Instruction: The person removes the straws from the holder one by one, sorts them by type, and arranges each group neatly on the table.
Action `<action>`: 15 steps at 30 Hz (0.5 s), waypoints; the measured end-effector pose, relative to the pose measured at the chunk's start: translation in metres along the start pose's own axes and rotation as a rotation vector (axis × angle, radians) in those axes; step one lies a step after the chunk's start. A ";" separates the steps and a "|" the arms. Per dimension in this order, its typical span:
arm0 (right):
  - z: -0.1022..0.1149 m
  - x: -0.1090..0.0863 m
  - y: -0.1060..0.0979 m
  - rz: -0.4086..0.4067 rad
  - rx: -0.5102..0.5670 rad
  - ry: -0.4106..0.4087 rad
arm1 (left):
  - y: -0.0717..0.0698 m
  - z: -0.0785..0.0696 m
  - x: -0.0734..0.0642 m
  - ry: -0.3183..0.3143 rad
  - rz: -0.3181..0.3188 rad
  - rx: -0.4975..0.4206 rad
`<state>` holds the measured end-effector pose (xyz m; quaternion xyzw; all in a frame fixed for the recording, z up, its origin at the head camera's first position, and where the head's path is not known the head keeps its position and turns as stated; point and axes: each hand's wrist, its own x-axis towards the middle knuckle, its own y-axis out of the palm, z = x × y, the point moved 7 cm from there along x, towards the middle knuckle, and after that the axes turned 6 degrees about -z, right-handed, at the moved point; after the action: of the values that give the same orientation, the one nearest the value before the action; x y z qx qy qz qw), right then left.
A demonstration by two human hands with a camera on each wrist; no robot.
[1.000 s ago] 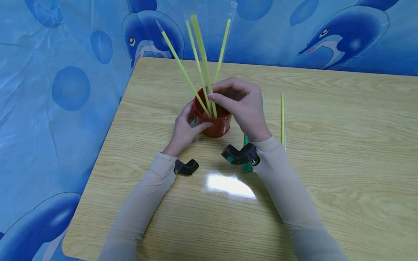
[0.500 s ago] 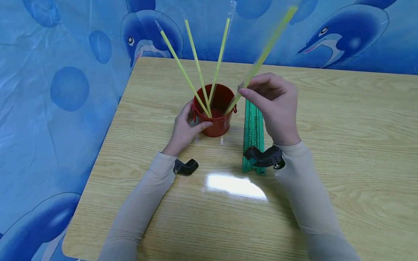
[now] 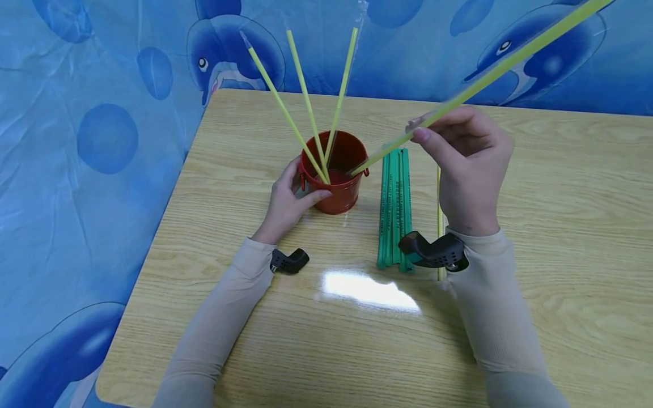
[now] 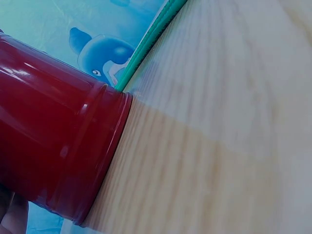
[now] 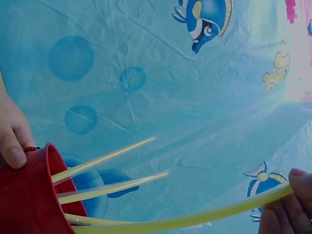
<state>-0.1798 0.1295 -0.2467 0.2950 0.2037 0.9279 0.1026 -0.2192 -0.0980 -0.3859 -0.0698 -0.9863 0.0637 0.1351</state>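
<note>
My left hand (image 3: 293,204) grips a small red bucket (image 3: 339,198) from the left, thumb on its near side. Three thin yellow straws (image 3: 339,93) in clear wrappers lean in it. Between thumb and fingers, my right hand (image 3: 471,161) pinches another wrapped yellow straw (image 3: 510,64), slanting up to the right with its lower end inside the bucket. In the right wrist view this straw (image 5: 195,221) looks bent. The bucket's wall (image 4: 53,131) fills the left of the left wrist view, where most of the left hand is hidden.
Right of the bucket lies a row of green strips (image 3: 393,209) with dark printing. One more yellow straw (image 3: 441,226) lies on the wooden table (image 3: 255,345), partly behind the right wrist. A blue dolphin-print sheet (image 3: 148,187) borders the table at left and back.
My right hand has moved right from above the bucket, tilting the pinched straw far over to the right. The left hand and bucket stay nearly still.
</note>
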 end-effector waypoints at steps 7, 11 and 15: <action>0.008 0.003 -0.011 -0.086 0.056 -0.033 | 0.001 -0.001 0.001 -0.011 0.006 -0.001; 0.011 0.005 -0.015 -0.096 0.084 -0.054 | 0.001 -0.002 0.000 -0.016 0.007 -0.008; 0.014 0.008 -0.020 -0.115 0.131 -0.047 | 0.000 -0.001 -0.001 -0.013 0.005 -0.004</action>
<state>-0.1763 0.1545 -0.2413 0.3107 0.2780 0.8979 0.1411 -0.2178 -0.0979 -0.3848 -0.0723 -0.9871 0.0627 0.1284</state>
